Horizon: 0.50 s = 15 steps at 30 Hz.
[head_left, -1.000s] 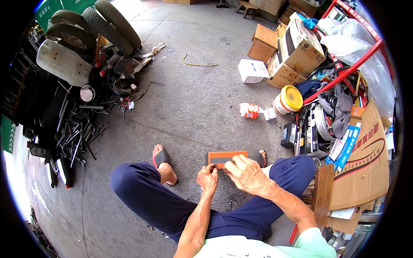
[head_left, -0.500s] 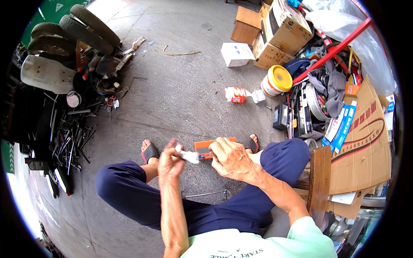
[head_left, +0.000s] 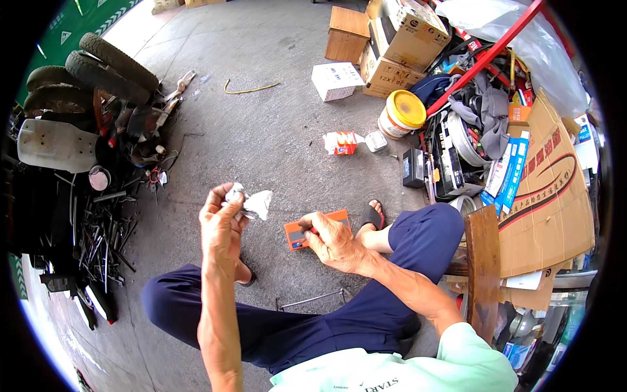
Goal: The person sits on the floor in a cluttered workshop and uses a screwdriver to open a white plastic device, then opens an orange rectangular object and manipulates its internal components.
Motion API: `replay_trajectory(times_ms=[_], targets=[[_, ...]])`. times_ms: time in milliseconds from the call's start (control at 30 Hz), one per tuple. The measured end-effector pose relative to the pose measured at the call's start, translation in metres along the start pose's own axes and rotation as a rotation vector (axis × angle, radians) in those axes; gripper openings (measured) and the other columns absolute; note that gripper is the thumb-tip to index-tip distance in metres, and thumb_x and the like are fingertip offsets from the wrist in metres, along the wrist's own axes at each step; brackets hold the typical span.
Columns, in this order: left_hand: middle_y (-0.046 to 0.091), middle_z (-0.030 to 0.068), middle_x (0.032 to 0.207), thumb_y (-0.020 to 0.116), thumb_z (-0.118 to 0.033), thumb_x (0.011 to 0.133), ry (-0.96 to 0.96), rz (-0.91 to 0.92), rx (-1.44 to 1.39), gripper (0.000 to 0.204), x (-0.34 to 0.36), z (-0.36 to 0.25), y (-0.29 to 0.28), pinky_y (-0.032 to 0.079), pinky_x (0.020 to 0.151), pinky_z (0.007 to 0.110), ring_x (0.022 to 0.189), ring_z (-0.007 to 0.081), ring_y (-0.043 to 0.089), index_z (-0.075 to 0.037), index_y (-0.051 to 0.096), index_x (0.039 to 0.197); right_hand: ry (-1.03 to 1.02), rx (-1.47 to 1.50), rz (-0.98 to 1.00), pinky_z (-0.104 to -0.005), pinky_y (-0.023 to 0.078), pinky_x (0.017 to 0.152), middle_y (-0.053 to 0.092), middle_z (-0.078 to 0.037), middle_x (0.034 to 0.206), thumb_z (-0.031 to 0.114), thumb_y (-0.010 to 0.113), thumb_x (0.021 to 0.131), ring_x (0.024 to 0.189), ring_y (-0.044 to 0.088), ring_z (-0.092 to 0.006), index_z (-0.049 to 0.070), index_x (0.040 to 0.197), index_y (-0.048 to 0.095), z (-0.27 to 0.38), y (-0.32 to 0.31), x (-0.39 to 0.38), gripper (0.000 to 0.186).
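Note:
My left hand [head_left: 223, 219] is raised over the ground, its fingers closed round a crumpled white tissue [head_left: 257, 204]. A loose end of the tissue sticks out to the right. To the right, my right hand [head_left: 338, 243] is closed in a pinch; a small dark thing may be between the fingertips, too small to name. Below and behind that hand, on the ground between my feet, lies a flat orange box [head_left: 296, 236] with a dark grey panel. The right hand hides part of it.
A thin metal rod [head_left: 312, 299] lies on the ground near my legs. At left are old tyres [head_left: 108, 75] and piled metal tools [head_left: 98, 228]. Further off are a red-and-white packet [head_left: 341, 142], a yellow-lidded bucket [head_left: 401, 113] and cartons [head_left: 395, 75]. A wooden stool [head_left: 482, 271] stands at right.
My left hand has moved left and up with the tissue, away from the right hand. The right hand has stayed near the orange box. The whole view has shifted slightly.

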<state>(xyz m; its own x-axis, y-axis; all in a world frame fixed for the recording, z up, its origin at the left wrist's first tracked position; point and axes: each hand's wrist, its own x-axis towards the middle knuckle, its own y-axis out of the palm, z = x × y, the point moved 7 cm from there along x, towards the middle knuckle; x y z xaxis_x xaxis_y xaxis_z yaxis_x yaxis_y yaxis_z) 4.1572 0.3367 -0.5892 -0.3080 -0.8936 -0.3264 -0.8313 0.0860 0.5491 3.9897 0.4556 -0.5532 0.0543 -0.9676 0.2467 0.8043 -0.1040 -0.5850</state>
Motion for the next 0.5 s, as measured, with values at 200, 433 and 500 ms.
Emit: replay_trajectory(times_ms=[200, 433, 500], targets=[[0.064, 0.0067, 0.088, 0.067, -0.003, 0.082, -0.035, -0.010, 0.028, 0.020, -0.016, 0.042, 0.017, 0.055, 0.063, 0.026, 0.077, 0.0125, 0.063, -0.001, 0.060, 0.100, 0.093, 0.217, -0.260, -0.0311, 0.049, 0.063, 0.058, -0.011, 0.088, 0.010, 0.058, 0.086, 0.072, 0.061, -0.0208, 0.001, 0.104, 0.056, 0.016, -0.014, 0.025, 0.020], [0.064, 0.0097, 0.098, 0.058, -0.006, 0.089, -0.171, 0.215, -0.222, 0.019, -0.024, 0.043, 0.018, 0.057, 0.075, 0.032, 0.090, 0.0203, 0.065, 0.000, 0.059, 0.107, 0.136, 0.087, -0.302, -0.0298, 0.051, 0.056, 0.064, -0.012, 0.083, 0.019, 0.065, 0.085, 0.068, 0.066, -0.0236, 0.005, 0.107, 0.065, 0.026, 0.014, 0.040, 0.026], [0.065, 0.0115, 0.097, 0.059, -0.005, 0.088, -0.175, 0.217, -0.188, 0.020, -0.022, 0.037, 0.023, 0.058, 0.073, 0.031, 0.088, 0.0210, 0.066, 0.002, 0.059, 0.107, 0.188, 0.294, -0.337, -0.0267, 0.050, 0.055, 0.068, -0.012, 0.085, 0.016, 0.064, 0.086, 0.070, 0.066, -0.0151, 0.002, 0.100, 0.068, 0.015, 0.007, 0.045, 0.020]])
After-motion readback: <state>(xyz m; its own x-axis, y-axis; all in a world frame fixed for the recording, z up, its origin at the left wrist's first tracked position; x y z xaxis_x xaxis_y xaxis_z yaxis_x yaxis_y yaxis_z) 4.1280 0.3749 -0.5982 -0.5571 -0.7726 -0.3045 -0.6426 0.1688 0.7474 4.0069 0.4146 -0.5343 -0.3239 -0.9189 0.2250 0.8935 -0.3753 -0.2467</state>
